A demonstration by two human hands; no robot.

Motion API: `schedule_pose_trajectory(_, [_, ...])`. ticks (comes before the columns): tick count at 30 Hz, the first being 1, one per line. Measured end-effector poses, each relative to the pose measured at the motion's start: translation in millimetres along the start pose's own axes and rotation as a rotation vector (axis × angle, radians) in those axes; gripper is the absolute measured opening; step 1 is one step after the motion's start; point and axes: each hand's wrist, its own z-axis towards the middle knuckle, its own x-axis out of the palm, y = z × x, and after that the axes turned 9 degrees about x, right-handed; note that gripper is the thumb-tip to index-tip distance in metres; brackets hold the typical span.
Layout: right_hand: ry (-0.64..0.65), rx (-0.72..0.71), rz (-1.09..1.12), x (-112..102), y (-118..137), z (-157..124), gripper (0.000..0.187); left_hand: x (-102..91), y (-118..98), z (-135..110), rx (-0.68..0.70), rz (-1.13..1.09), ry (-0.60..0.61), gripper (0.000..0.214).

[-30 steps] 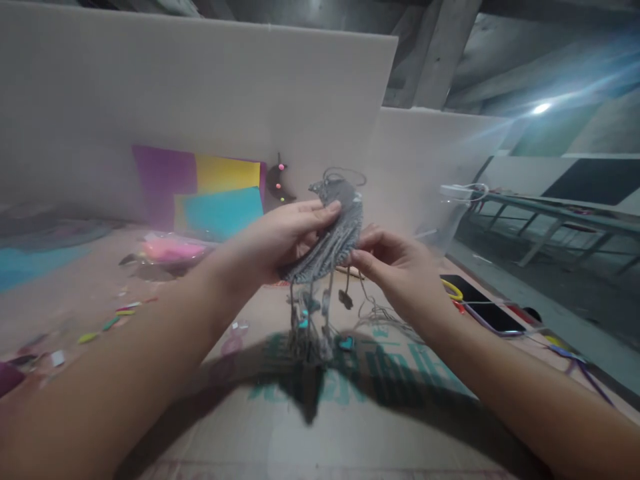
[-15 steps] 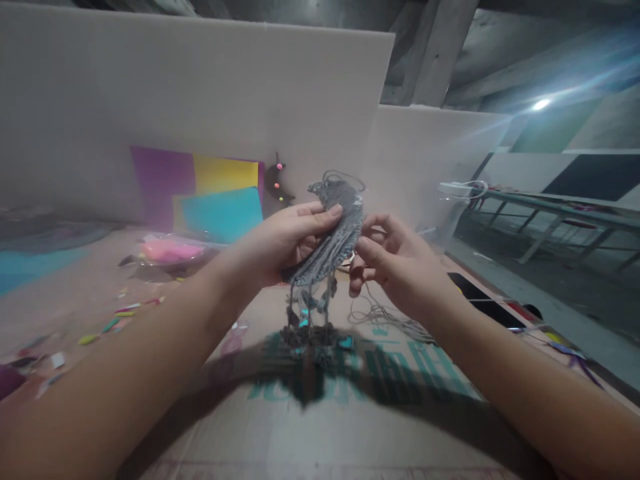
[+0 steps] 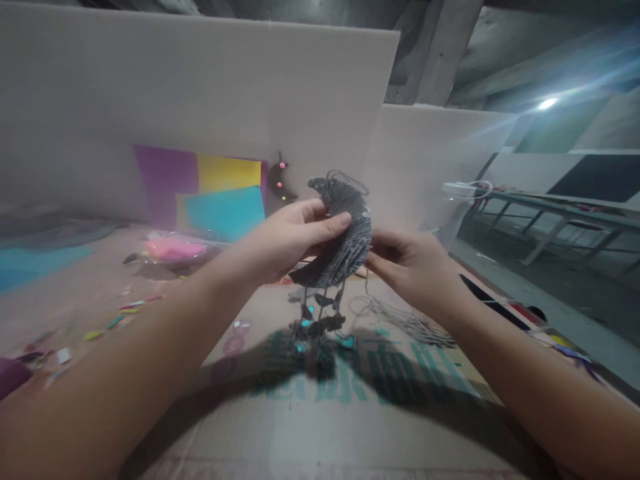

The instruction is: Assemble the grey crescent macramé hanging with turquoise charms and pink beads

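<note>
A crescent moon wrapped in grey yarn (image 3: 350, 243) is held up in the middle, its curved outer edge facing right. My left hand (image 3: 310, 230) grips it from the left, thumb pressed across the front and the other fingers behind. At the outer edge, my right hand (image 3: 400, 257) is closed in a pinch on a strand of the grey yarn (image 3: 368, 283); its fingertips are partly hidden. Below the crescent dangle strings with dark and turquoise charms (image 3: 323, 327). A thin loop of cord (image 3: 350, 179) stands at the upper tip.
Loose grey yarn (image 3: 417, 320) lies on a printed cardboard sheet (image 3: 280, 433). To the left are coloured scraps (image 3: 117, 322), a plastic bag with pink contents (image 3: 173, 249) and coloured sheets (image 3: 225, 213). A dark crescent (image 3: 277, 181) with small beads is by the white panel (image 3: 200, 87).
The crescent has turned to show its wrapped face more fully. My right hand's fingers have drawn together at its outer edge, and the hanging charms have swung slightly.
</note>
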Motion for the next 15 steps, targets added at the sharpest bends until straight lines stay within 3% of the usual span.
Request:
schedule_pose_trajectory(3, [-0.037, -0.044, -0.037, -5, 1, 2, 0.010, -2.1, 1, 1, 0.050, 0.047, -0.007, 0.025])
schedule_pose_trajectory(5, [-0.042, 0.001, -0.019, -8, 0, 4, 0.013, -3.6, -1, 2, 0.080, 0.073, -0.015, 0.024])
schedule_pose_trajectory(9, [0.173, 0.238, 0.297, -12, -2, 7, 0.019, -4.6, -3, 3, 0.074, 0.045, -0.061, 0.022])
schedule_pose_trajectory(11, [0.251, 0.261, 0.417, -11, -4, 7, 0.016, -4.4, -4, 3, 0.048, 0.027, -0.091, 0.022])
schedule_pose_trajectory(13, [0.232, 0.192, 0.308, -8, -5, 7, 0.013, -4.1, -4, 4, 0.039, 0.018, -0.110, 0.023])
schedule_pose_trajectory(15, [0.150, 0.036, 0.019, -6, -7, 5, 0.013, -4.3, -6, 5, 0.052, 0.011, -0.131, 0.021])
